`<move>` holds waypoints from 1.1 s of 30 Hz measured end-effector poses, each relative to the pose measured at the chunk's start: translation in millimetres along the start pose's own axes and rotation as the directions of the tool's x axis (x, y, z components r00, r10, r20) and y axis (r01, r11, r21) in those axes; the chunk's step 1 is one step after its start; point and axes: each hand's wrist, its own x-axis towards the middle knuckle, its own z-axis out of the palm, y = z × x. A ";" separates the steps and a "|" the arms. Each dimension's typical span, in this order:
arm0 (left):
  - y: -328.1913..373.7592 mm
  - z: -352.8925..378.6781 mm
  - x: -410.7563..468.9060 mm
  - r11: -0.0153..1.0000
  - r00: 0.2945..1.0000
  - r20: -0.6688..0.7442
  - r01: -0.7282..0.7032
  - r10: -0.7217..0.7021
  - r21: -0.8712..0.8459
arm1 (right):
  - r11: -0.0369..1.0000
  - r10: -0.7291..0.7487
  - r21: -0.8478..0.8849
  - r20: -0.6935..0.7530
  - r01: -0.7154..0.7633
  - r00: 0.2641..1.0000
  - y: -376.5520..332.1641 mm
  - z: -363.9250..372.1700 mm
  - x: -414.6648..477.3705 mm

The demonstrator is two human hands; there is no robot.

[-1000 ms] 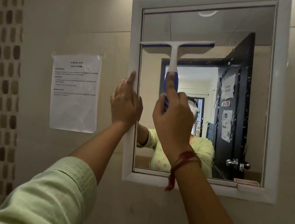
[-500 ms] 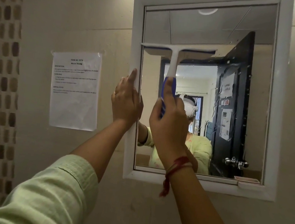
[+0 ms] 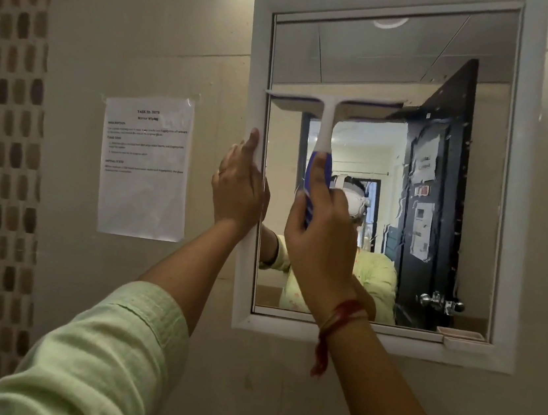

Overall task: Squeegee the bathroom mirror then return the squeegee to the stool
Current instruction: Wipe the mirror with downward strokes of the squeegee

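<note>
A white-framed mirror (image 3: 514, 202) hangs on the beige wall. A white squeegee with a blue grip (image 3: 327, 124) lies against the glass, its blade level across the left half about a third of the way down. My right hand (image 3: 321, 233) is closed around the blue grip, thumb pointing up along it. My left hand (image 3: 239, 185) rests flat against the mirror's left frame edge, fingers together and pointing up. The stool is out of view.
A printed paper sheet (image 3: 146, 167) is taped to the wall left of the mirror. Brown mosaic tiles (image 3: 1, 139) cover the far left wall. The glass reflects a dark open door (image 3: 439, 200) and a person in a green top.
My right hand has drawn the squeegee down the glass by a small amount. My left hand has stayed on the frame edge.
</note>
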 end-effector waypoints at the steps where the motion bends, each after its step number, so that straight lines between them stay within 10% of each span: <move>1: -0.7 0.3 0.1 1.000 1.000 -0.002 0.001 -0.001 0.009 | 1.000 0.003 0.001 -0.003 -0.003 1.000 -1.3 -0.7 7.9; 19: -13.5 -26.4 11.7 0.956 0.949 0.314 -0.067 -0.027 0.287 | 0.999 0.034 0.024 0.015 -0.034 0.999 3.9 4.3 -17.3; 33: -8.6 -59.8 38.2 0.964 0.660 0.735 -0.060 -0.157 0.259 | 0.999 0.045 0.019 0.009 -0.045 0.999 4.0 4.5 -24.0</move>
